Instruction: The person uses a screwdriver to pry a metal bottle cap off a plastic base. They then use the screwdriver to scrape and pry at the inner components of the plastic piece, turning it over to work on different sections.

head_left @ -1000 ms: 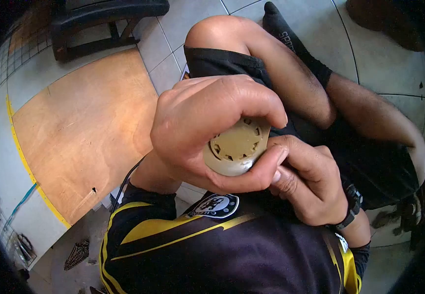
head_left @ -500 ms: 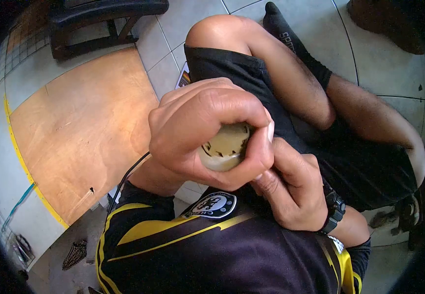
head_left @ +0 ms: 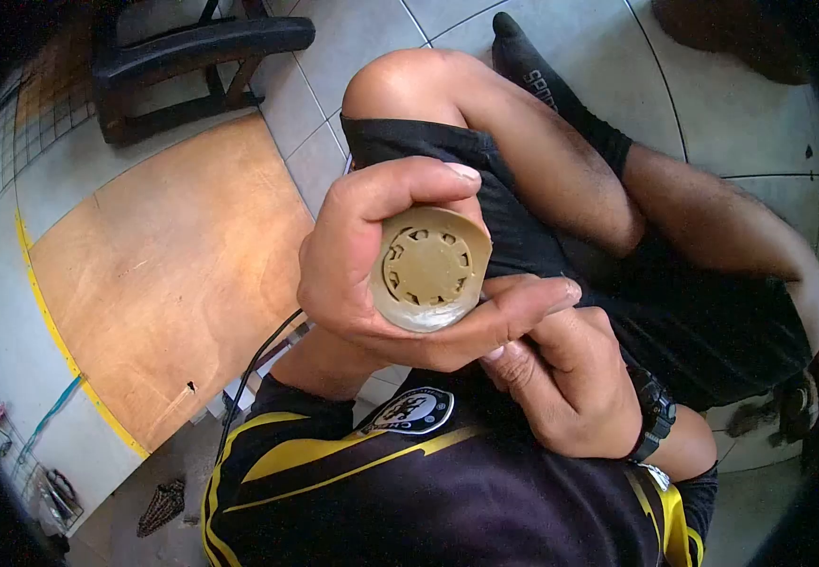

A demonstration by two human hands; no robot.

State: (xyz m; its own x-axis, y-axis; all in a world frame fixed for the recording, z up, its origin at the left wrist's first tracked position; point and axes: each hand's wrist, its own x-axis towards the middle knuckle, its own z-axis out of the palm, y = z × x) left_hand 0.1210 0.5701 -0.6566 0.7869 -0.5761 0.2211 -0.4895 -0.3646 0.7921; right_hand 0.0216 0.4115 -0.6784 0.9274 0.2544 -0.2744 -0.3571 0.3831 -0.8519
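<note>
My left hand [head_left: 358, 255] is wrapped around a round beige piece [head_left: 428, 269], its flat end facing up at the camera. That end has a circle of small dark slots and a smooth, shiny rim. The left thumb and index finger stand apart around its edge; the rest of the piece is hidden in the palm. Close against it on the right, my right hand [head_left: 580, 378] has its thumb and fingers pinched together below the left fingers. Whatever the right fingers hold is hidden. A black cable [head_left: 263, 354] passes behind my left wrist.
At the left a wooden board [head_left: 169, 283] lies on a white table beside a yellow measuring strip [head_left: 51, 317]. Scissors [head_left: 60, 491] lie near its lower edge. A black chair [head_left: 206, 47] stands beyond. My bent legs [head_left: 542, 161] are over the tiled floor.
My left fingers have loosened and spread around the round beige piece, so its slotted face now shows fully. The right hand stays pinched in nearly the same place.
</note>
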